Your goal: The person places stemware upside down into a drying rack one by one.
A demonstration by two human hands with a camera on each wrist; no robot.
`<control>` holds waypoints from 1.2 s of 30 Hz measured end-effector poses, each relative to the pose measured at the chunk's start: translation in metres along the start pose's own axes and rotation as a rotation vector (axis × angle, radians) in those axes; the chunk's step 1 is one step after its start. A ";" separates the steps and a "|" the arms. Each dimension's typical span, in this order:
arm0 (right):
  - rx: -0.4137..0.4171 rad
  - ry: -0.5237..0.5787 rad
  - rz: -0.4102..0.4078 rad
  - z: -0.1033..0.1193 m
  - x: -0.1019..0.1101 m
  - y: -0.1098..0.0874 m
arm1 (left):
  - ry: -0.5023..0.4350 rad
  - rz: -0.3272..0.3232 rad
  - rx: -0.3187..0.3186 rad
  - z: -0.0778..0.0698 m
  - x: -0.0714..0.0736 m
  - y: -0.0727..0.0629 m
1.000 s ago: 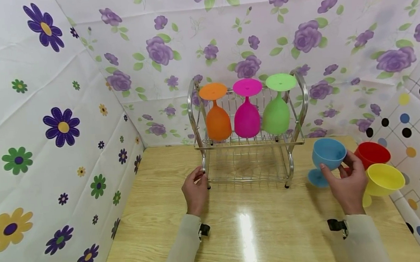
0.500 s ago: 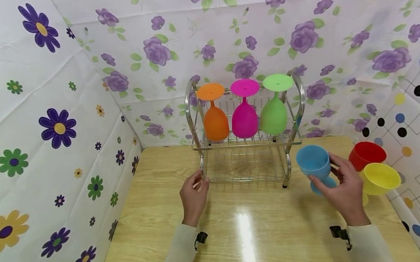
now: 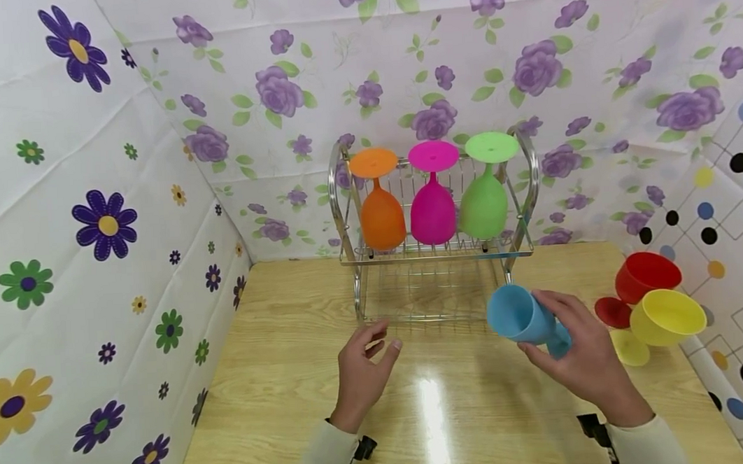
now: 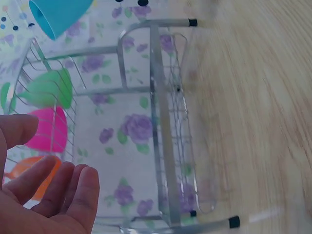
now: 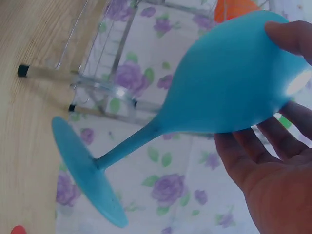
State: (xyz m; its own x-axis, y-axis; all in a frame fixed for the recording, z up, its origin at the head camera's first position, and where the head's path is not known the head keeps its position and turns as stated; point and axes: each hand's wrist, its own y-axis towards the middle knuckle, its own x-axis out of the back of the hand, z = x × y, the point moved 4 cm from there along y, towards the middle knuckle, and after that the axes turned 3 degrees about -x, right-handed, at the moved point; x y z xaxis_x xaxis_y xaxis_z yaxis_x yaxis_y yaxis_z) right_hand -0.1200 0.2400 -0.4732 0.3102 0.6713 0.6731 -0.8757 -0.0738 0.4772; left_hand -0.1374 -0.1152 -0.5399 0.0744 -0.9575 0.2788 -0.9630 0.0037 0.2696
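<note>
My right hand (image 3: 586, 361) grips a blue plastic goblet (image 3: 519, 314) by its bowl, tilted with the mouth turned to the left. In the right wrist view the goblet's stem and round foot (image 5: 90, 170) point away from the fingers. My left hand (image 3: 364, 372) holds nothing; its fingers are loosely bent in front of the rack's lower left corner. On the upper tier of the metal rack (image 3: 436, 258) stand three upside-down goblets: orange (image 3: 383, 217), pink (image 3: 433, 211) and green (image 3: 483, 205).
At the right a red goblet (image 3: 645, 277) and a yellow goblet (image 3: 666, 317) stand upright on the wooden table (image 3: 277, 363). The rack's lower tier (image 3: 434, 292) is bare wire. Patterned cloth covers the walls behind and at both sides.
The blue goblet has moved left in my right hand, away from the red and yellow ones, and tipped over sideways. My left hand has come off the rack's left leg and shifted right.
</note>
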 end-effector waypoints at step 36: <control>0.448 -0.105 0.141 0.081 -0.030 -0.014 | -0.026 0.270 -0.118 -0.064 -0.042 -0.024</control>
State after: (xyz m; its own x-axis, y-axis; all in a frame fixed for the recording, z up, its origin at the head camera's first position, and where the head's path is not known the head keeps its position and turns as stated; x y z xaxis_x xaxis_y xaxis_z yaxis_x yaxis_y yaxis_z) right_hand -0.0873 0.1611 -0.4548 0.2553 0.5557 0.7912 -0.6738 -0.4847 0.5578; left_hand -0.1004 -0.0561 -0.4990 -0.1888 -0.9243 0.3317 -0.9100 0.2916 0.2947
